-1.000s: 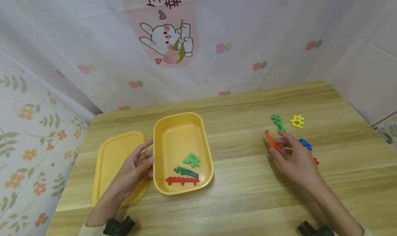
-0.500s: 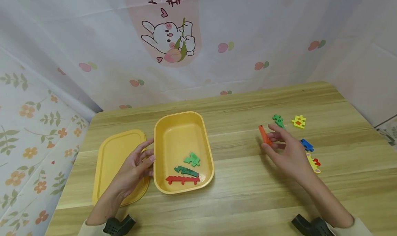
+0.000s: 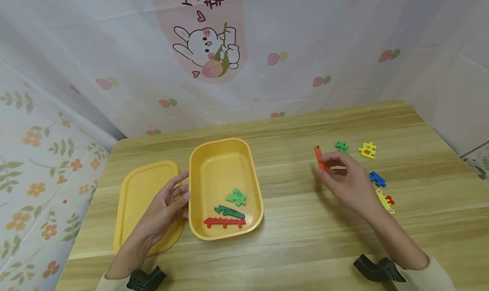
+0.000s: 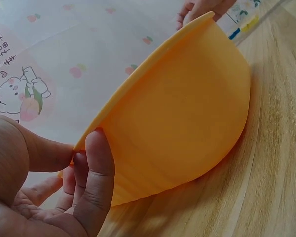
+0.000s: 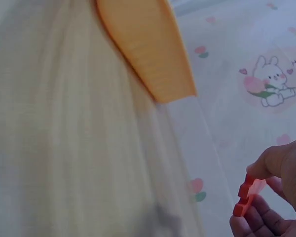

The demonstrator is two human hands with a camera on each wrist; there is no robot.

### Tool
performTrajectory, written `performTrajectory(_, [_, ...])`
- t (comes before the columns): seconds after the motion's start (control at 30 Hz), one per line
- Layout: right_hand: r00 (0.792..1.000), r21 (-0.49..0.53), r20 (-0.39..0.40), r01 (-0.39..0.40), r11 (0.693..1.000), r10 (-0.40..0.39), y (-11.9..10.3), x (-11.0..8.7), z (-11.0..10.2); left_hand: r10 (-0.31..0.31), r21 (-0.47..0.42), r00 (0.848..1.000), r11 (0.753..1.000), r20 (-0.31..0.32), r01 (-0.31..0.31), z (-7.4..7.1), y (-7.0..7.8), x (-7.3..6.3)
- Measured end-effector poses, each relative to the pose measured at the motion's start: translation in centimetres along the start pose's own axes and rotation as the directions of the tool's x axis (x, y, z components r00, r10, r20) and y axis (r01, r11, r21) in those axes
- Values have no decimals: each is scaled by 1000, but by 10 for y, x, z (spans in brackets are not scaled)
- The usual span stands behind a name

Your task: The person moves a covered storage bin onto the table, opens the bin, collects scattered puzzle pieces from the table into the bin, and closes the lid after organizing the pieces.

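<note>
My left hand (image 3: 165, 206) grips the left rim of a yellow plastic box (image 3: 257, 178), thumb and fingers at its edge in the left wrist view. Inside the box lie a light green puzzle piece (image 3: 237, 197), a dark green one (image 3: 230, 212) and a long red one (image 3: 224, 221). To the right of the box, my right hand (image 3: 345, 182) pinches an orange-red puzzle piece (image 3: 318, 154) between thumb and fingers, raised over the table. In the right wrist view the notched edge of this orange-red piece (image 5: 242, 191) shows; the fingers hide part of it.
A yellow lid (image 3: 143, 193) lies left of the box, partly behind the left hand. Around the right hand lie a green puzzle piece (image 3: 341, 146), a yellow one (image 3: 368, 150), a blue one (image 3: 377, 179) and a yellow-and-red one (image 3: 386, 201). A printed curtain (image 3: 298, 36) hangs behind the table.
My right hand has moved left with the orange-red piece, which now stands more upright. The yellow-and-red piece has come into fuller view. My left hand and the box stay in place.
</note>
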State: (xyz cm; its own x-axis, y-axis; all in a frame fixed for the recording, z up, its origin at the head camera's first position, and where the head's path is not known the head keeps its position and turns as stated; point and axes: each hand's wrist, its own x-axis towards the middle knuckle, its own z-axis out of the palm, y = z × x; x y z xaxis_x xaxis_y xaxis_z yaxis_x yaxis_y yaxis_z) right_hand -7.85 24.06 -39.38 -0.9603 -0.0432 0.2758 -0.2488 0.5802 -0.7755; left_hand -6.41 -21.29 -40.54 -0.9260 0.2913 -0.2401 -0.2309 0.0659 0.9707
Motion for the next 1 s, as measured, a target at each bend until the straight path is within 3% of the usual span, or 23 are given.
performTrajectory(0.33, [988, 69, 60, -146, 987, 142, -7, 11, -7, -5, 15, 1000, 1000, 4, 5, 0, -2, -1])
performTrajectory(0.57, [981, 107, 93, -181, 978, 171, -14, 21, -9, 7, 14, 1000, 1000, 0, -7, -2, 1, -2])
performTrajectory(0.83, [937, 175, 200, -321, 931, 285, -17, 27, -4, -3, 5, 1000, 1000, -14, 3, -1, 0, -2])
performTrajectory(1.0, [935, 204, 213, -327, 923, 284, -16, 26, -2, -15, 16, 1000, 1000, -22, 15, 1, -1, -1])
